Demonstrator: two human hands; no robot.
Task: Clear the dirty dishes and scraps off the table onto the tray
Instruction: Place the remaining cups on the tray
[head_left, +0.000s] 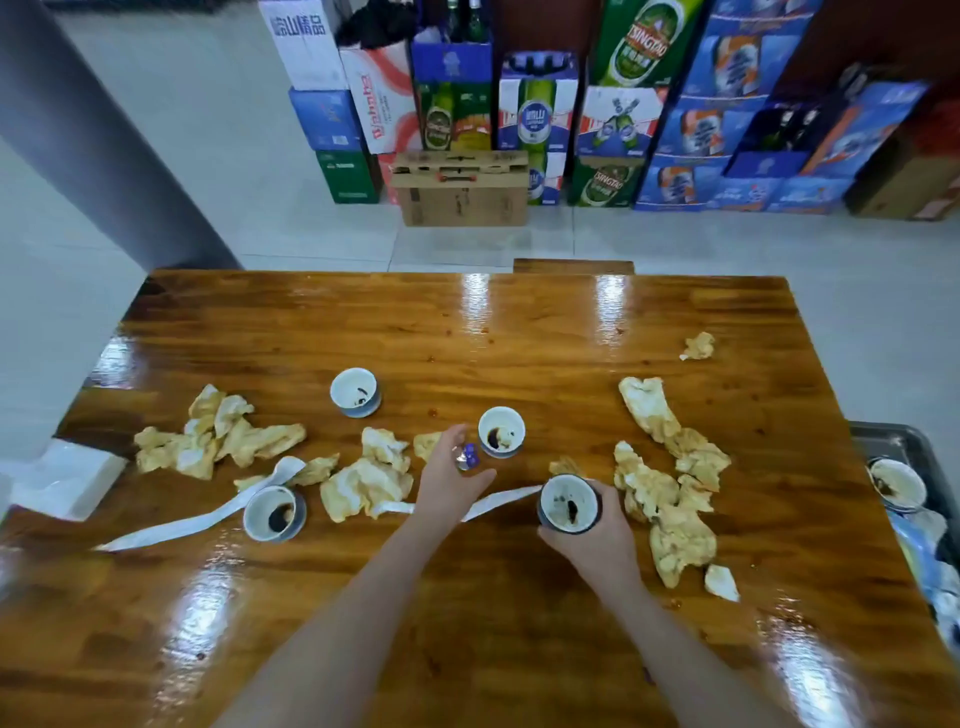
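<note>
Starting far left of the middle cup (501, 432), a white napkin stack (67, 480) lies at the edge of the counter (467, 332). Between that stack and the middle cup sprawl the crumpled tan left scraps (218, 431). A back cup (356, 392) stands upright left of the middle cup and farther from the person, with dark dregs inside. A front cup (274, 513) stands left of the middle cup and nearer the person, also holding dark dregs. A long white strip (197, 519) passes just beside it. The centre scraps (366, 478) lie just left of the middle cup, on the person's side.

The left hand (452, 486) hovers just beside the middle cup, on its left. Its fingers (451, 436) and thumb curl round a small purple and silver foil piece (466, 457), pinching it. The middle cup stands upright on the counter with dark residue in it.

Just right of it and nearer the person, the right hand (597, 540) grips a dark cup (570, 503), fingers wrapped round its wall. Whether that cup is lifted or resting cannot be told. The right scraps (670, 493) trail right of the middle cup, with a small scrap (698, 346) apart, farther back. Far right of the middle cup, past the counter edge, a grey tray (883, 436) holds a tray cup (897, 484). Beyond the middle cup, drink boxes (535, 119) are stacked on the floor.
</note>
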